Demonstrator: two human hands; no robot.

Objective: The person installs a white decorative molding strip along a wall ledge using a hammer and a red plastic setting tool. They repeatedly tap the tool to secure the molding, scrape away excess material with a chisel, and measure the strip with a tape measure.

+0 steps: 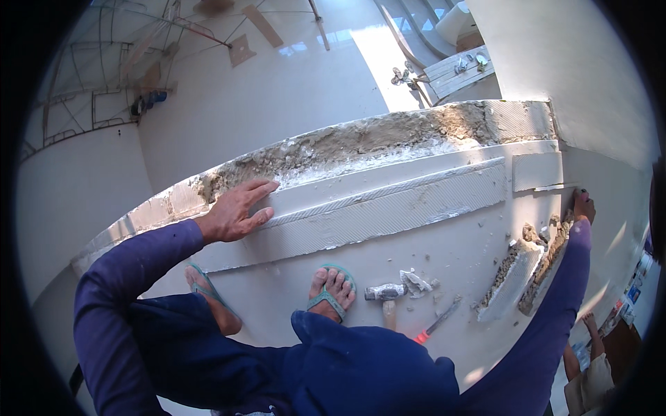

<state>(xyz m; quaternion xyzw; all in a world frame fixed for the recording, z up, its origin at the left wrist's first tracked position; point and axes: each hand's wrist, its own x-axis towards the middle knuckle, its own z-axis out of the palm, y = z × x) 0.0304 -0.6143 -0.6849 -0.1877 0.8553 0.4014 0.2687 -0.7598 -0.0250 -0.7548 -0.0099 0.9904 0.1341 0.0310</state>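
Note:
My left hand (239, 211) is open, its fingers spread at the left part of the ledge, beside broken mortar (361, 142). From there a long ribbed tile strip (416, 208) stretches right, lying against a smooth pale strip (388, 173). Far to the right, my right hand (584, 206) has its fingers curled by the wall, near the end of a thin white sliver (555, 186); what they grip is too small to make out. A short tile piece (538, 170) lies left of that hand. Below it are mortar-crusted tile pieces (513, 281).
Near my sandalled feet (331, 295) lie a hammer (386, 292), a chisel with a red handle (441, 320) and broken white bits (416, 283). Beyond the ledge is a drop to a lower floor (277, 90) with scaffolding (104, 104). Another person (590, 381) is at the lower right.

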